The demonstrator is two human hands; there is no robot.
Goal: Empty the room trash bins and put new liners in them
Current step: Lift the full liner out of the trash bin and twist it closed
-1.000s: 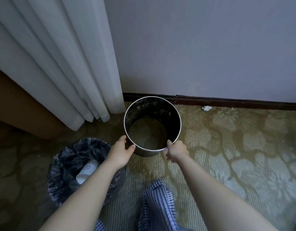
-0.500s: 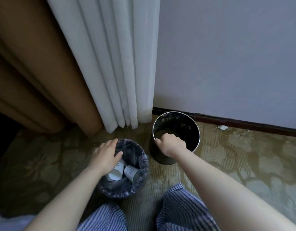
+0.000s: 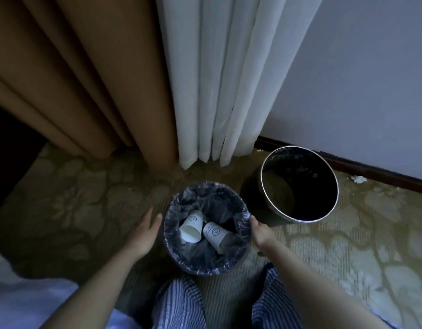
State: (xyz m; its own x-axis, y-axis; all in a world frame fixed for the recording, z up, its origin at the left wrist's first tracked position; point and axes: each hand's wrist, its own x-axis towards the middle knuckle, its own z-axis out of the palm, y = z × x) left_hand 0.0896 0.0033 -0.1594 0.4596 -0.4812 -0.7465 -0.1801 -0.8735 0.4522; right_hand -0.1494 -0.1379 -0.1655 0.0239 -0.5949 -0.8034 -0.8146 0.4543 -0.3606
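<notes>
Flanking the round bin lined with dark crinkled plastic [image 3: 205, 187] — on the patterned carpet [image 3: 347, 245], two white paper cups [image 3: 192, 225] inside — our left hand [image 3: 146, 231] hovers, fingers [image 3: 150, 216] straight, our right hand [image 3: 261, 231] touches its rim, grip unclear; to empty it, we should next gather the liner.

The right hand's [image 3: 261, 230] fingertips lay at the lined bin's [image 3: 206, 271] rim, and whether they gripped it could not be told. Whether the left hand [image 3: 144, 230] touched that bin's side was unclear too. Print on the two cups [image 3: 192, 226] was too small to read. The far bin's [image 3: 300, 219] inside was lost in shadow. Both forearms [image 3: 91, 293] ran off the bottom edge. A pale scrap [image 3: 358, 179] was too small to identify.
</notes>
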